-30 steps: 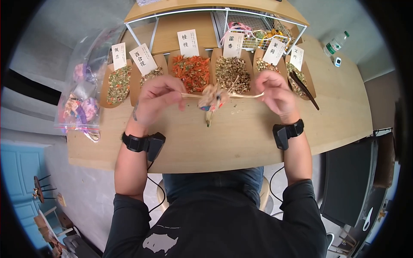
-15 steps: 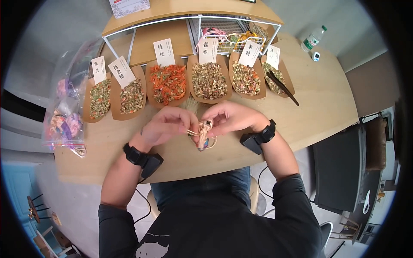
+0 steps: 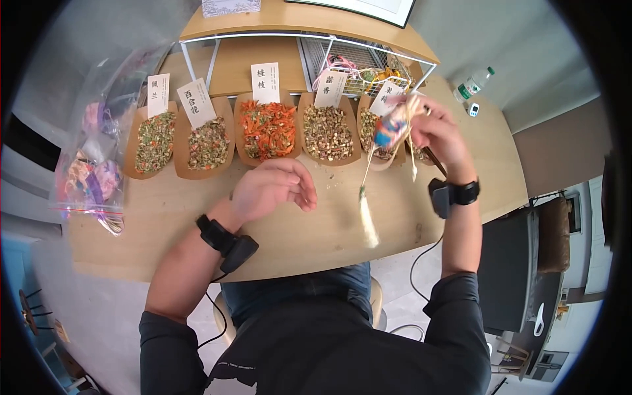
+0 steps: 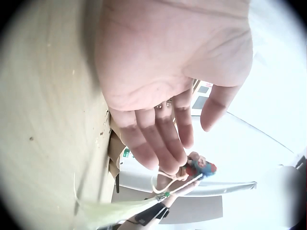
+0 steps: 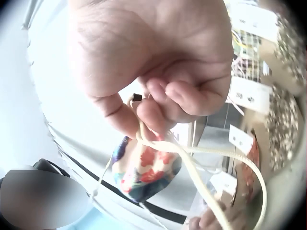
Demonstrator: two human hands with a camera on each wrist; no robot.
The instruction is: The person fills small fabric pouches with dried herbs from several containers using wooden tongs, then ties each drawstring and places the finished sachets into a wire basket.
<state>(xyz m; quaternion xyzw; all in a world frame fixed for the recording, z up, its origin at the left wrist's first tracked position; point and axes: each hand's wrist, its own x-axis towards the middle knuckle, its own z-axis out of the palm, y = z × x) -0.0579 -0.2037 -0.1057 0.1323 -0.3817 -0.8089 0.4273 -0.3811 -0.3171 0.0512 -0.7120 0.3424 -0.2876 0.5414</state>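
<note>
A small patterned pouch (image 3: 390, 130), blue, red and cream, hangs from the right hand (image 3: 442, 131), whose thumb and fingers pinch its cream cords. In the right wrist view the pouch (image 5: 146, 167) dangles below the fingertips, with a dark bead at the cords (image 5: 192, 167). From the pouch a pale tassel (image 3: 368, 224) hangs over the table. The left hand (image 3: 271, 191) is held above the table, holding nothing, fingers loosely bent; the left wrist view shows its bare palm (image 4: 168, 52), with the pouch (image 4: 204, 166) beyond the fingertips.
Paper trays of dried herbs with label cards stand in a row, orange pieces (image 3: 266, 128) among them. Behind is a wooden shelf (image 3: 309, 25) with a wire basket. A plastic bag (image 3: 92, 164) lies left; a bottle (image 3: 475, 84) and small timer (image 3: 473, 110) stand right.
The hands, together half a second ago, have parted. The right hand has lifted the pouch up and to the right; the left hand has let go of the cords.
</note>
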